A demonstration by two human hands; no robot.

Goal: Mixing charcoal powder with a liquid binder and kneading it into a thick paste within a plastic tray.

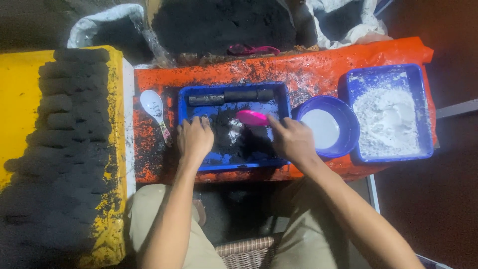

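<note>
From above, an orange plastic-covered work surface (308, 69) speckled with black powder carries a shallow blue rectangular tray (234, 164) in the middle, with a round blue bowl of white liquid (326, 127) just to its right and a second blue tray of white powder (386, 119) beyond that. To the left, a white plastic spoon (154, 107) lies on the orange cover, and a yellow board (20, 99) holds rows of dark pressed lumps (69, 109). Sacks of black powder (219, 22) stand behind the table. Inside the middle tray, a black cylinder (230, 96) lies along the far wall, its long axis running left to right, above a heap of black powder (239, 139) streaked with white. The left hand (195, 139) rests on the powder at the tray's left, fingers loosely curled and pressing down. The right hand (294, 141) pinches a pink plastic spoon (252, 117), whose bowl points left over the heap.
</note>
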